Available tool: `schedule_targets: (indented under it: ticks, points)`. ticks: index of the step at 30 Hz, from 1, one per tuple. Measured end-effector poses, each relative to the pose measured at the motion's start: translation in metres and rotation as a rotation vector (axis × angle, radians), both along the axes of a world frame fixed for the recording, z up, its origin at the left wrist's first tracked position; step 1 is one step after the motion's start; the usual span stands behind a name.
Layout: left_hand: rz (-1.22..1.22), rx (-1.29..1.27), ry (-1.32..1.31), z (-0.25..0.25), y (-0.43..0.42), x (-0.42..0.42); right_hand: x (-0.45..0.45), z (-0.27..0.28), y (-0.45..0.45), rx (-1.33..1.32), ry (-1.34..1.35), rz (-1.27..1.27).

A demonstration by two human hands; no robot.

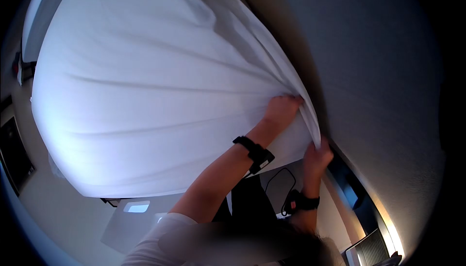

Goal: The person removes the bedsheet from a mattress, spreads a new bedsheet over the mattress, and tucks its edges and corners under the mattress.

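While both hands work at its edge, the white sheet fills the view from about 7 o'clock round to 12, spread over something broad and thick, probably a mattress. Its cloth looks smooth, matt and thin; long shallow creases fan out from 3 o'clock towards 9, and looser, shadowed folds gather near 12. Beyond its edge, from 1 o'clock to 4, stands a plain grey surface, likely a wall, with a dark, narrow gap between the two. At 7 o'clock lies a flat, pale panel with a rounded slot cut through it.

Towards 3 o'clock the left hand is curled into a fist, its fingers closed on cloth just inside the edge, where the creases meet. Near 4 o'clock the right hand, a little blurred, pinches the lower end of that same edge.

The step in hand appears to be pulling or settling the sheet along this side. The next move seems to call for even tension between the two grips, so that the folds flatten without the cloth slipping.

Smaller still are the chunky black wristband on the left wrist and a thin, looping dark cable towards 5 o'clock.
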State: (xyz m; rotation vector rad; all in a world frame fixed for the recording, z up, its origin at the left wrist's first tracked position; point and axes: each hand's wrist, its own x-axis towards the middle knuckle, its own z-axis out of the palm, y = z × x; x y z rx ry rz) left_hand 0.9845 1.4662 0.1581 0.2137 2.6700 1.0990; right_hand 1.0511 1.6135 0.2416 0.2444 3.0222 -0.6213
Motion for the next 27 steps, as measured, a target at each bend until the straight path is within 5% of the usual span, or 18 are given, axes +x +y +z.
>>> schedule_targets:
  ticks: [1, 3, 5, 7, 9, 11, 12, 14, 19, 21, 24, 27]
  points:
    - [0.036, -0.020, 0.002, -0.014, -0.007, 0.012, 0.005, -0.017, -0.005, 0.005, -0.009, 0.011]
    - [0.030, -0.092, -0.016, -0.029, -0.018, 0.036, 0.005, -0.056, -0.011, 0.183, -0.545, 0.050]
    - [-0.004, -0.255, -0.027, -0.034, -0.020, 0.054, 0.029, -0.139, 0.025, 0.231, -0.562, 0.271]
    - [-0.051, -0.148, 0.024, 0.012, -0.047, 0.065, 0.013, -0.158, -0.008, 0.149, -0.708, 0.197]
    - [-0.071, -0.099, 0.094, 0.047, -0.081, 0.082, 0.001, -0.213, -0.018, 0.130, -0.252, 0.468]
    - [0.013, -0.213, 0.042, 0.066, -0.114, 0.108, -0.042, -0.222, -0.059, -0.502, -0.401, 0.279]
    - [0.095, -0.275, -0.009, 0.074, -0.134, 0.120, -0.057, -0.220, -0.081, -0.512, -0.388, 0.266]
    - [0.261, -0.318, -0.131, 0.080, -0.171, 0.148, -0.087, -0.216, -0.113, -1.112, -0.648, 0.055]
    - [0.670, -0.379, -0.260, 0.082, -0.228, 0.240, -0.141, -0.224, -0.138, -1.071, -0.587, 0.061]
    - [0.777, -0.328, -0.319, 0.067, -0.237, 0.280, -0.153, -0.200, -0.146, -0.948, -1.014, 0.092]
    - [0.756, -0.368, -0.481, 0.061, -0.236, 0.294, -0.145, -0.233, -0.155, -1.109, -1.378, -0.009]
    - [0.797, -0.467, -0.557, 0.061, -0.229, 0.281, -0.144, -0.238, -0.163, -1.214, -1.333, 0.018]
